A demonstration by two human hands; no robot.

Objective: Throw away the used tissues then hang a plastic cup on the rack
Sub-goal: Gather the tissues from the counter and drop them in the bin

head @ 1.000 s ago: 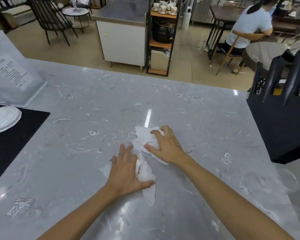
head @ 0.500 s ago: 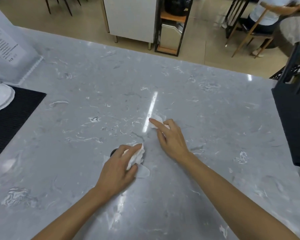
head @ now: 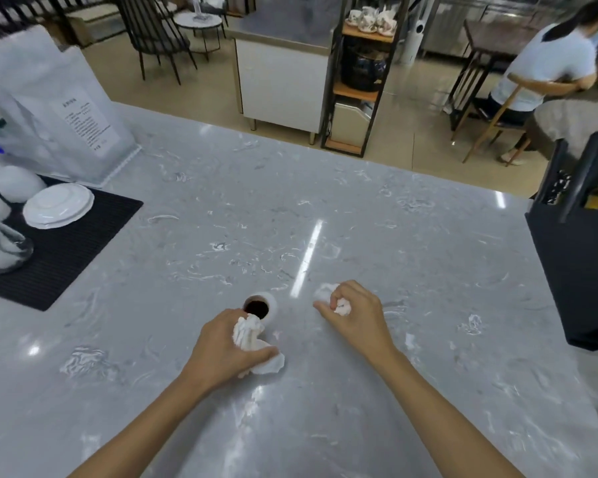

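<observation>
A grey marble counter point(head: 411, 270) fills the frame. At lower centre the left hand point(head: 227, 351) has its fingers curled around a crumpled tissue point(head: 252, 343), just below a small white cup point(head: 261, 305). Right of it, the right hand point(head: 358, 313) pinches a smaller tissue wad point(head: 328, 296).

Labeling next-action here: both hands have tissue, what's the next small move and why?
Probably lift both hands off the counter and carry the wads away to a bin. The left hand is closed on a crumpled tissue, the right hand on a smaller wad. No bin is in view. A small white cup stands just beyond the left hand, so lifting straight up should avoid knocking it.
</observation>
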